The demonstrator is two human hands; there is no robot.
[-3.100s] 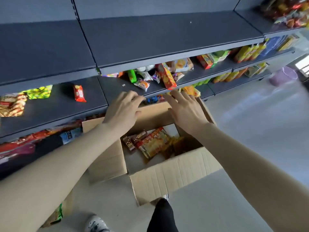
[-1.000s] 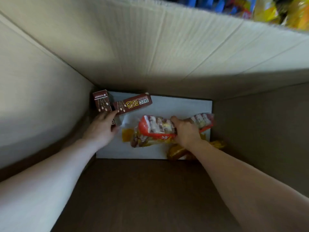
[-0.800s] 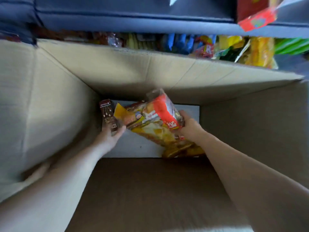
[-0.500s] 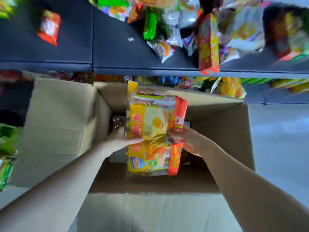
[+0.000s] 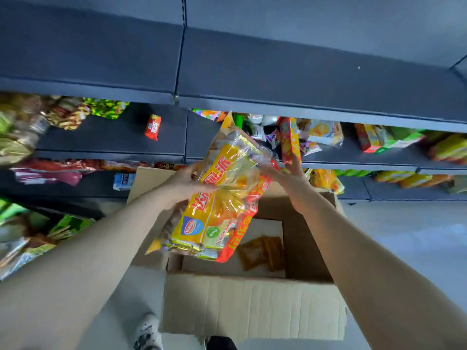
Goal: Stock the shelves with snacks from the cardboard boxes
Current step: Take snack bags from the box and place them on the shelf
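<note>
You are holding the snack bag (image 5: pixel 222 198) above the cardboard box (image 5: pixel 252 306), your left hand (image 5: pixel 184 184) gripping it and your right hand (image 5: pixel 285 174) only bracing it flat-fingered, so the slick wrapper could be slipping back down before reaching the shelf (image 5: pixel 113 140).

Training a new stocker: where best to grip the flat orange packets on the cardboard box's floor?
Reach straight down through the open top of the brown cardboard box; its tall walls block side approaches. The flat orange packets lie level on its floor, so probably pinch an exposed edge.
</note>
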